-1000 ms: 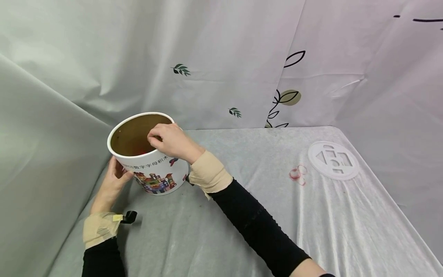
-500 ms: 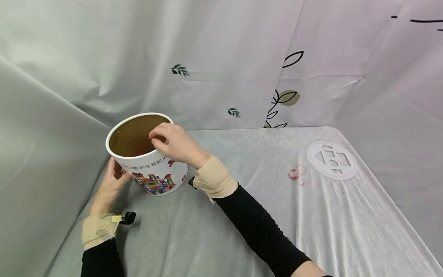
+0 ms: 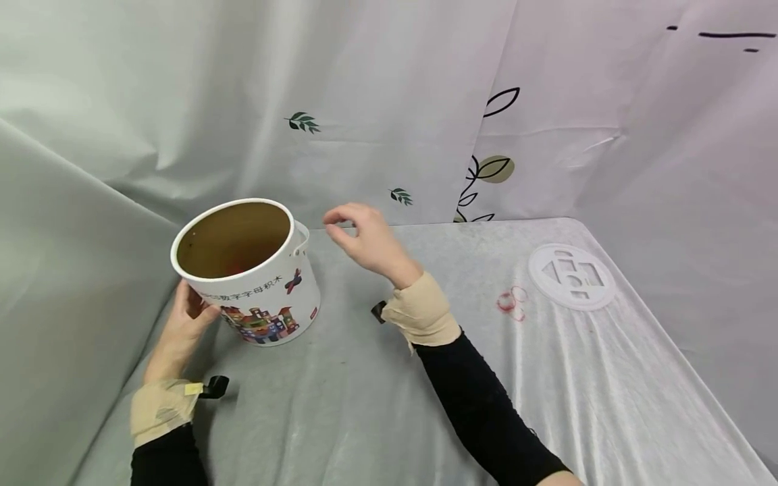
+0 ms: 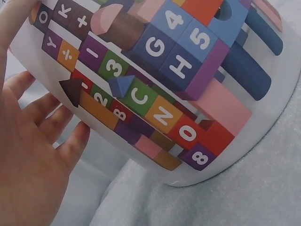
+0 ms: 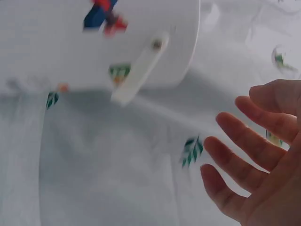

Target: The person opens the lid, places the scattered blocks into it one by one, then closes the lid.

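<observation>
A white bucket [image 3: 243, 297], printed with colourful lettered blocks, stands on the left of the cloth-covered table with its wide mouth facing up. Something red shows faintly deep inside its brown interior. My left hand [image 3: 182, 324] holds the bucket's near left side, thumb in front and fingers partly hidden behind it. In the left wrist view, that hand's fingers [image 4: 73, 146] spread along the curved wall. To the right of the bucket, my right hand [image 3: 367, 239] is raised with loosely bent fingers and nothing in them. The bucket's white handle [image 5: 141, 70] hangs between bucket and hand.
A round white lid [image 3: 574, 277] with shaped cutouts lies toward the back right of the table [image 3: 425, 378]. Reddish marks [image 3: 512, 302] show on the cloth left of the lid. A pale curtain [image 3: 365, 81] with leaf prints rises behind and on both sides.
My right hand has drawn back from the bucket's mouth and moved to the right, away from the rim. My left hand has stayed on the bucket. The view has turned slightly right.
</observation>
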Demonstrator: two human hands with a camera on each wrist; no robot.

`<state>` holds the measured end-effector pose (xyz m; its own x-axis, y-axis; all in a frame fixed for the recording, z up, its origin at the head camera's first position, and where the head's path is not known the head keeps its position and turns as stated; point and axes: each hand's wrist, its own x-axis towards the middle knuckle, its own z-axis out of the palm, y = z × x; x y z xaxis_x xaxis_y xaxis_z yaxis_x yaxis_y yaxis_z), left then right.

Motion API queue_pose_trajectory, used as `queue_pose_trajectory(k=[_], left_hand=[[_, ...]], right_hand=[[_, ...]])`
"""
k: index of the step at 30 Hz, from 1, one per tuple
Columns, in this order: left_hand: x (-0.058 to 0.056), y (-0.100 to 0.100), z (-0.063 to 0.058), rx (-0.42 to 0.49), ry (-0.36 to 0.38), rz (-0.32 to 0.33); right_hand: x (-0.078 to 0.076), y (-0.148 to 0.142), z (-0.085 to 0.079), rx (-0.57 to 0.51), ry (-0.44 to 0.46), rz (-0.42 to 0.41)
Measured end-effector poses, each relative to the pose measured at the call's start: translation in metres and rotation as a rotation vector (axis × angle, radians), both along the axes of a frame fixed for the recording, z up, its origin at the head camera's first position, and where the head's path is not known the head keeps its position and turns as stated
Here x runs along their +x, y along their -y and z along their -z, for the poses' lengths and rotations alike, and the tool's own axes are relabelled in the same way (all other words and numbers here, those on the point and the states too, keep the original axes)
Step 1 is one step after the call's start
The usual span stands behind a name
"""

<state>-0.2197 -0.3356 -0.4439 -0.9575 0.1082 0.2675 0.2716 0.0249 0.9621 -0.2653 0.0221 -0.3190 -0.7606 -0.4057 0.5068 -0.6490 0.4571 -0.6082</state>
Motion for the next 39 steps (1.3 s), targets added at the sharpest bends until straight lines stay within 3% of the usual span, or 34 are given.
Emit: queue_pose_trajectory(k=[6,12,24,32,39], left_hand=[[0.000,0.001,0.002,-0.005,-0.012,0.021],[0.000,-0.002,-0.001,-0.012,-0.014,0.018],[0.001,-0.002,0.004,0.012,-0.026,0.029],[0.002,-0.003,0.005,0.003,-0.016,0.012],[0.001,-0.007,0.003,-0.045,0.024,0.001]], right_hand=[[-0.008,-0.048,0.023,-0.041,0.133,0.081],[-0.004,-0.121,0.050,-0.002,0.219,0.255],[0.028,-0.254,0.099,0.136,0.276,0.571],[0.053,-0.322,0.104,0.217,0.344,0.729],[0.080,-0.370,0.113,0.261,0.424,0.800]])
